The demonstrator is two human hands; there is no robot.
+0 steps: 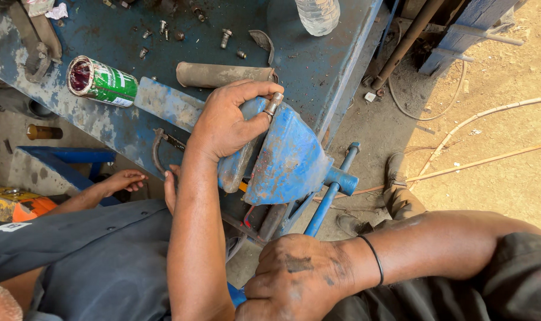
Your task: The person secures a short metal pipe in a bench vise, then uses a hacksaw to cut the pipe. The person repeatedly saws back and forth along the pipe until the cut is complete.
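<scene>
Left hand (234, 122) atop blue vise (288, 157)

Blue bench vise (288, 160), paint chipped and worn, bolted at the surface (318, 65) edge. Small metal cylindrical piece (274, 103) sits upright at the vise's top, between the jaws. Blue sliding handle bar (327, 199) sticks out diagonally below the vise's front.

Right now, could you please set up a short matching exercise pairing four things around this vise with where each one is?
Things:
1. left hand
2. right hand
3. green tin can with red inside
4. clear plastic bottle

Places:
A. lying on its side on the bench
B. on the blue vise handle
C. at the bench's far edge
D. on the blue vise jaws, pinching a small metal piece

Pairs: 1-D, 2-B, 3-A, 4-C
</scene>
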